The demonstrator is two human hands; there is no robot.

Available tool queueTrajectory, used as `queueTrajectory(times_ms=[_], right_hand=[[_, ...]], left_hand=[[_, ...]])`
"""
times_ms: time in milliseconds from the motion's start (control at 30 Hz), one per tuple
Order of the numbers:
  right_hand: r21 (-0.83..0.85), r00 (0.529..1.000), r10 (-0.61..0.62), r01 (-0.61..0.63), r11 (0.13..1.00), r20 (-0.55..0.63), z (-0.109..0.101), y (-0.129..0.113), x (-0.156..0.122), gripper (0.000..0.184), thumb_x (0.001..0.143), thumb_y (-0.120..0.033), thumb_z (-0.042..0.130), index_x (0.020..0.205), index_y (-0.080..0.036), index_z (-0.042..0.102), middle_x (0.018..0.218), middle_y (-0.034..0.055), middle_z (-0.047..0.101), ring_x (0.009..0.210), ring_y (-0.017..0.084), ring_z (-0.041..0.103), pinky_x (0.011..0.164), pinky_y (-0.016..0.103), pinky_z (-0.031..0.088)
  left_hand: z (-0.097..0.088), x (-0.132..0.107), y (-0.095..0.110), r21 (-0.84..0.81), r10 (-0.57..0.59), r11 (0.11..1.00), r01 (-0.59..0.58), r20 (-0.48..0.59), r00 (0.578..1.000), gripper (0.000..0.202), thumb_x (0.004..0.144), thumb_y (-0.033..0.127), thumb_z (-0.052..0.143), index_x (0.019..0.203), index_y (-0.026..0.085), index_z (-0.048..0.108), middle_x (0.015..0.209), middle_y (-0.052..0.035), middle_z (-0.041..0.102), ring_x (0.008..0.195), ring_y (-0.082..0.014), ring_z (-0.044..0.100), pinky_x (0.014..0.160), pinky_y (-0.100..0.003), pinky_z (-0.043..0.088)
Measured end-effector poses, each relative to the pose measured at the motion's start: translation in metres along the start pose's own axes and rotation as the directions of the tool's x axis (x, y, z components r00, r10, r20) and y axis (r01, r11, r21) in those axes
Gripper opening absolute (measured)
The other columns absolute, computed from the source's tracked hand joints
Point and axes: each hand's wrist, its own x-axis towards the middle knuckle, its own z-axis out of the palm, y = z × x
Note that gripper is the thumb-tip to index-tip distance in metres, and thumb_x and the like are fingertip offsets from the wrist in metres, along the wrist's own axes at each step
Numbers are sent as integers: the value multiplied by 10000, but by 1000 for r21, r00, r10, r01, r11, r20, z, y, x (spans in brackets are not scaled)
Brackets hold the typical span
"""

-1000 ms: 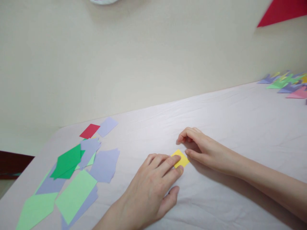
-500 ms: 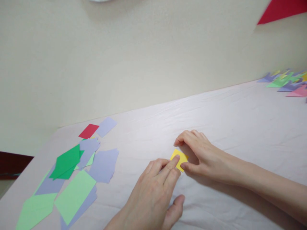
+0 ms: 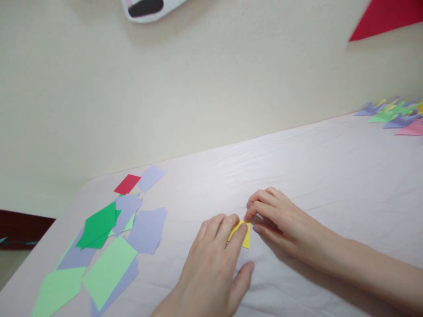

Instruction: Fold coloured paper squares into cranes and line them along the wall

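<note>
A small folded piece of yellow paper point(image 3: 246, 240) lies on the pale cloth-covered surface. My left hand point(image 3: 214, 257) rests over it from the near left, its index fingertip on the paper and its thumb held out to the side. Part of the paper is hidden under these fingers. On the right, my right hand point(image 3: 280, 218) has its fingers curved, with the index fingertip at the paper's top right corner. Its thumb is a little apart from the index finger, and nothing shows between them.
Loose paper pieces lie on the left: light green point(image 3: 109, 273), dark green point(image 3: 101, 224), lilac point(image 3: 147, 231) and red point(image 3: 128, 184). Folded colored paper pieces point(image 3: 393, 112) stand at the far right, by the wall point(image 3: 214, 79). A red shape point(image 3: 390, 20) hangs above.
The yellow paper has turned between my hands. My right thumb has come off it, and my right fingers have drawn closer together. The whole view has shifted slightly.
</note>
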Motion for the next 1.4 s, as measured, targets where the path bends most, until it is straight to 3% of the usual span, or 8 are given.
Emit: queueTrajectory(times_ms=[100,267,500,700,900,1033,1167,1400], right_hand=[[18,1000,-15,16,1000,-21,1,-4,-1,159,854,-30,552,874,-180,599,929,57,596,910,221,505,810,372,421],[-6,999,4,-4,1000,44,11,-15,-4,169,757,-69,697,841,-163,585,908,55,597,877,233,492,790,390,422],[-31,996,-91,91,995,25,13,-10,-3,116,881,-62,583,829,-158,620,878,55,616,851,217,483,766,372,415],[-14,992,-127,127,992,7,12,-6,-5,148,918,-95,558,840,-171,657,850,44,632,823,202,491,752,357,406],[-10,996,-86,87,996,34,10,-8,-8,115,901,-109,571,853,-172,654,843,44,628,816,206,496,745,360,403],[-54,994,-110,111,992,22,11,-8,-7,147,930,-139,555,848,-182,669,816,40,627,792,201,495,724,345,399],[-99,984,-179,177,979,-9,13,-4,-7,182,947,-131,538,827,-180,665,806,39,635,784,194,501,705,323,397],[-77,983,-184,184,980,15,10,-3,-9,183,926,-101,522,793,-170,627,834,46,633,809,196,503,731,336,395]], left_hand=[[-10,1,-10,-99,28,995,-25,29,999,453,875,188,605,1305,212,468,1354,-83,508,1214,-265,457,1021,-432,429],[-11,1,-12,-90,-48,994,55,75,996,286,927,130,513,1198,220,513,1142,-67,563,1005,-247,535,843,-422,496],[-7,1,-2,-1,-61,998,61,-3,998,97,902,153,546,993,184,563,947,-60,570,852,-255,529,732,-438,492],[-6,1,-9,-62,-50,997,50,-5,999,178,836,209,690,945,193,550,971,-45,583,870,-246,522,747,-417,475],[-4,1,-12,-205,-59,978,39,-90,994,60,901,172,599,880,200,550,919,-30,584,847,-219,511,734,-365,440],[0,6,-13,-245,-91,968,53,-146,985,138,945,155,533,814,192,552,852,-21,580,796,-195,504,714,-340,422],[2,8,-14,-230,-111,970,72,-160,981,158,949,139,519,800,188,536,848,-24,582,797,-193,502,704,-333,421],[-4,-3,-10,-91,8,996,-18,-110,994,142,963,171,511,836,197,569,932,-26,613,880,-214,505,729,-357,418]])
